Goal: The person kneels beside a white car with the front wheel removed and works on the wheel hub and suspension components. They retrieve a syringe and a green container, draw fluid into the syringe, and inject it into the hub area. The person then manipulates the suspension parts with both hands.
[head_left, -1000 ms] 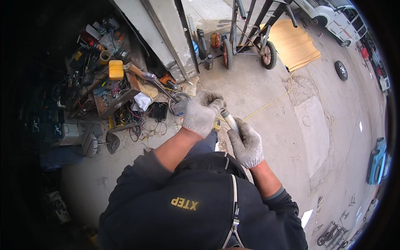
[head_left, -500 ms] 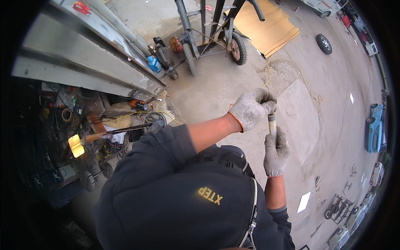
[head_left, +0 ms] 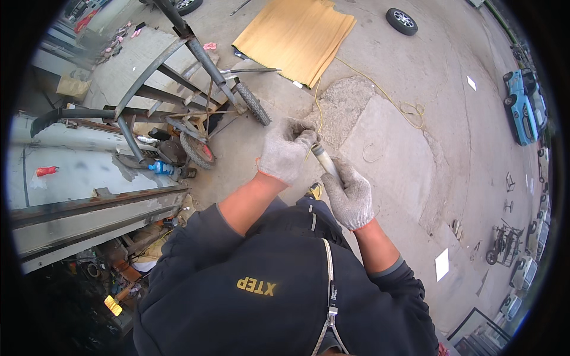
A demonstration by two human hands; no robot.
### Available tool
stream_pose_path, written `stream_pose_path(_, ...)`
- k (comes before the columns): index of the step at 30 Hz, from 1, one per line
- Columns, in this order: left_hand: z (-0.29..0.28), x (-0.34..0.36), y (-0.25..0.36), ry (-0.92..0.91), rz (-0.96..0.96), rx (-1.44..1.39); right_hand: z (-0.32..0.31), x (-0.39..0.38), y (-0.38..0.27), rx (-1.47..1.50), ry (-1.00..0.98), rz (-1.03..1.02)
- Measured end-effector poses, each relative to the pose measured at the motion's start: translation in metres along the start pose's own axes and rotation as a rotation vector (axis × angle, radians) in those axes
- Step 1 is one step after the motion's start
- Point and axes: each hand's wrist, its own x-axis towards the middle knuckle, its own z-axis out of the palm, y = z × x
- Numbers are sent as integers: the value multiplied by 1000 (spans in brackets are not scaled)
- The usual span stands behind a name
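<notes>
Below the middle of the view, my right hand [head_left: 350, 196], in a grimy white knit glove, is closed around a pale cylindrical tube [head_left: 328, 166] with a grey ringed upper end. My left hand [head_left: 284, 153], gloved the same way, has its fingers pinched just above that end; whatever is between them is hidden. The tube is tilted, its top toward my left hand. My shoe [head_left: 314, 191] shows beyond my wrists.
A metal trolley [head_left: 166, 71] with wheels stands ahead-left beside a doorway sill [head_left: 107, 207] and cluttered tools [head_left: 124, 273]. A tan sheet [head_left: 297, 35], yellow cord [head_left: 415, 121] and loose wheel [head_left: 401, 21] lie ahead. A blue car [head_left: 522, 107] and wheeled frame [head_left: 502, 243] are right.
My view has turned rightward, so the trolley, sheet and doorway sit further left and the cluttered tools lower. My hands stay closed at the tube.
</notes>
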Motion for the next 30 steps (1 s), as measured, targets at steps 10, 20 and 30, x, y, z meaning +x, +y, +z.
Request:
stream_pose_path(10,38,214,15,223,43,45,-37,234,-15,-133,-28,-191)
stream_pose_path(20,35,428,70,-223,-139,-641,-96,447,-65,225,-161,188)
stream_pose_path(30,6,523,14,257,-63,-294,-86,667,-31,426,-516,125)
